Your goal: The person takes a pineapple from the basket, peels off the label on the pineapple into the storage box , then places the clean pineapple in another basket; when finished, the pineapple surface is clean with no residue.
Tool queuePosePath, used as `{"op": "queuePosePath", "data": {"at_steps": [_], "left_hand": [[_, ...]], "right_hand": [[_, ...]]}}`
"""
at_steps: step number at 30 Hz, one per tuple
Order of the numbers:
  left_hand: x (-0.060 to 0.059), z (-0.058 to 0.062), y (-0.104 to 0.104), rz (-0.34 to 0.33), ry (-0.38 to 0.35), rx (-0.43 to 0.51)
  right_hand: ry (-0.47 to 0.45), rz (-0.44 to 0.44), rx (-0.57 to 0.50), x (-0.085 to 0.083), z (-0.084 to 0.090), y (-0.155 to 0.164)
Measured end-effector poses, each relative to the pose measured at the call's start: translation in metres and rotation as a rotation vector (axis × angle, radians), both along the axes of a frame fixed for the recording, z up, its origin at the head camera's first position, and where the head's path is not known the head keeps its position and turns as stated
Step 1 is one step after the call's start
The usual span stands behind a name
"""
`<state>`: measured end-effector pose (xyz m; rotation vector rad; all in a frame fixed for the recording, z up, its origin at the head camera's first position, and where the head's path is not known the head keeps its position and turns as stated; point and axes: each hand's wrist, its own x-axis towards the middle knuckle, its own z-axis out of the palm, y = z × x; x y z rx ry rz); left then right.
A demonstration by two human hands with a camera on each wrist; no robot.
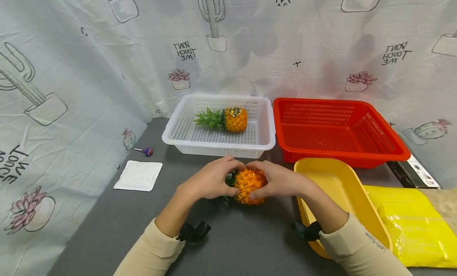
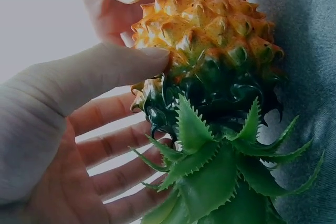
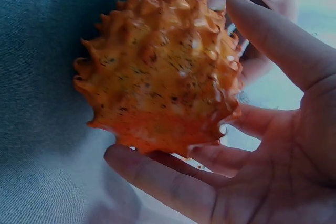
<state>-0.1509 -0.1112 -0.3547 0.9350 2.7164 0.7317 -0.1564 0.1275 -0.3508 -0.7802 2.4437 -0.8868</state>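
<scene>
Holding a pineapple (image 1: 251, 185) between two hands, in front of the white basket (image 1: 221, 150).
Left hand (image 1: 213, 180) and right hand (image 1: 283, 180) curve thumb and fingers around it; overhead, most leaves are hidden, and whether it touches the table (image 1: 242, 240) is unclear.

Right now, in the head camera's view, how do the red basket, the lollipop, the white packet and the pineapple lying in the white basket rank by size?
1. Red basket, clearly largest.
2. Pineapple in the white basket, and white packet: too alike to rank.
3. Lollipop, smallest.
</scene>
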Motion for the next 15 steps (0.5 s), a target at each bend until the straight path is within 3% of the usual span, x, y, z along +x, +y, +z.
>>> {"op": "queuePosePath", "data": {"at_steps": [15], "left_hand": [[0.0001, -0.0003, -0.0021, -0.007, -0.003, -0.001]], "right_hand": [[0.078, -0.042, 0.084, 0.0046, -0.0044, -0.0109]]}}
